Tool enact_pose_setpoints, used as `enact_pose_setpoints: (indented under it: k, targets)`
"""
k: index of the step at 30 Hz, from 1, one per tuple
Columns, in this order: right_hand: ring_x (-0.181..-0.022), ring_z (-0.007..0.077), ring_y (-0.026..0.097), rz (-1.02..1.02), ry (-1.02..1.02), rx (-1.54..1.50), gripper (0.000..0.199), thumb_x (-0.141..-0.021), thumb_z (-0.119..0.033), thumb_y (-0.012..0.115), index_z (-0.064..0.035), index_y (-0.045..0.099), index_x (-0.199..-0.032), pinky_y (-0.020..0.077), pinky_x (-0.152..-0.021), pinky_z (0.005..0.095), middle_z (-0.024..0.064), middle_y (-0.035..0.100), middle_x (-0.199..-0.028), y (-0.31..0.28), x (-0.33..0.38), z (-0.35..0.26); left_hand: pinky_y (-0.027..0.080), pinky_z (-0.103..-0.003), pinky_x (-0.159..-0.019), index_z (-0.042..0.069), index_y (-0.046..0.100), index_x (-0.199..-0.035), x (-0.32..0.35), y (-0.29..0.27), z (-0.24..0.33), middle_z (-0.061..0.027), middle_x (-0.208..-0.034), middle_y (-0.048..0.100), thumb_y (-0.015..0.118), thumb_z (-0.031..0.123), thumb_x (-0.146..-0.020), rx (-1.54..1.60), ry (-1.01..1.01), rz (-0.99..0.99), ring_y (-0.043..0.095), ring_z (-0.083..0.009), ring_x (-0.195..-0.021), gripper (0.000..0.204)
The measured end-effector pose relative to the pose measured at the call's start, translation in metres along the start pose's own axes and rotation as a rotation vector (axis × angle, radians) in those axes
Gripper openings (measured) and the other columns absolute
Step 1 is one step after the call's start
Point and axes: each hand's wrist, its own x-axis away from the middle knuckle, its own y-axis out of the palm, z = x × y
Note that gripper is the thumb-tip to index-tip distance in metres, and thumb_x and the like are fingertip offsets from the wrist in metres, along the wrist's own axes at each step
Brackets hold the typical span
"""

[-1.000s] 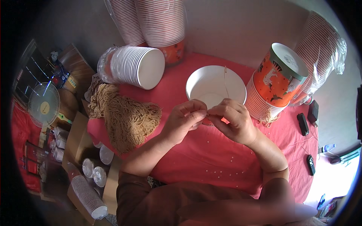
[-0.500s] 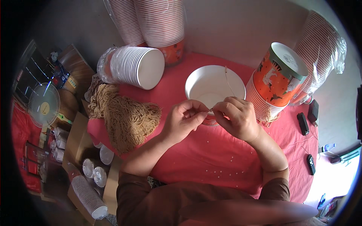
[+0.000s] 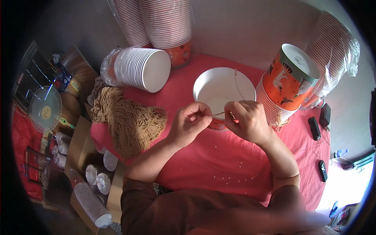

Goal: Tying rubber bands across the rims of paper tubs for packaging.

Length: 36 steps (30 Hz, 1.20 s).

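Just over the near rim of a white-lined paper bucket (image 3: 206, 87), my left hand (image 3: 190, 124) and my right hand (image 3: 249, 122) face each other. Both are closed in a pinch on a thin tan cord (image 3: 218, 114), a short length of which runs taut between them. More of the cord rises from beside my right hand, across the bucket's inside, to its far right rim. The bucket stands upright, and a bit of its red printed outside shows below the hands. Left of it lies a big bundle of tan cords (image 3: 135, 123).
A stack of paper buckets (image 3: 156, 72) lies on its side at back left, with taller wrapped stacks (image 3: 166, 23) behind. On the right, an upside-down orange bucket (image 3: 284, 84) tops another stack. Small white bits (image 3: 231, 178) dot the red cloth (image 3: 203, 162). An open carton (image 3: 80, 145) stands lower left.
My hands have drawn slightly apart, and a longer stretch of cord now shows between them. The bucket has shifted a touch to the right.
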Motion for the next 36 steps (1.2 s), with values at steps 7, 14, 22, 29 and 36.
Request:
enact_pose_setpoints:
  k: [7,14,22,29,36]
  targets:
    - [-0.051,0.0239,0.059,0.038,-0.009,-0.025,0.022,-0.07,0.001,0.071,-0.0059,0.056,-0.084,0.0464,-0.048,0.0356,0.0046,0.058,-0.061,0.005,0.002,0.004,0.047,-0.024,-0.069,0.003,0.062,-0.089,-0.001,0.006,0.012,-0.0028,-0.089,0.062,0.069,0.001,-0.084,-0.566,0.346,0.131,0.058,-0.0092,-0.077,0.008]
    - [-0.055,0.023,0.061,0.004,-0.141,-0.038,0.023,-0.071,-0.006,0.075,-0.0058,0.059,-0.088,0.0469,-0.05,0.0357,0.005,0.058,-0.064,0.005,0.002,-0.003,0.047,-0.037,-0.086,0.004,0.069,-0.09,-0.011,0.005,0.007,-0.0052,-0.1,0.067,0.076,0.005,-0.078,-0.862,0.652,0.093,0.059,-0.0244,-0.098,0.014]
    - [-0.063,0.0207,0.063,-0.037,-0.192,0.017,0.03,-0.073,-0.015,0.075,-0.0066,0.058,-0.096,0.0499,-0.053,0.0343,0.0032,0.059,-0.072,0.002,0.001,-0.004,0.038,-0.048,-0.104,0.007,0.066,-0.089,-0.009,0.003,0.005,-0.002,-0.099,0.065,0.08,0.012,-0.078,-0.866,0.63,0.018,0.059,-0.0246,-0.101,0.019]
    - [-0.06,0.023,0.063,-0.117,-0.125,0.065,0.024,-0.074,-0.005,0.072,-0.0042,0.06,-0.095,0.0495,-0.053,0.0364,0.0057,0.06,-0.07,-0.005,0.001,-0.008,0.034,-0.052,-0.109,0.007,0.063,-0.096,-0.011,-0.001,0.005,-0.0024,-0.1,0.064,0.074,0.008,-0.081,-0.916,0.629,0.039,0.059,-0.0259,-0.104,0.02]
    - [-0.061,0.0203,0.061,-0.002,-0.126,0.175,0.024,-0.077,-0.008,0.065,-0.0055,0.058,-0.1,0.0486,-0.052,0.0353,0.0034,0.056,-0.07,-0.021,-0.002,-0.002,0.035,-0.05,-0.108,0.007,0.059,-0.09,-0.016,-0.006,0.007,-0.0043,-0.1,0.065,0.071,0.004,-0.079,-0.891,0.617,0.02,0.058,-0.0261,-0.103,0.017]
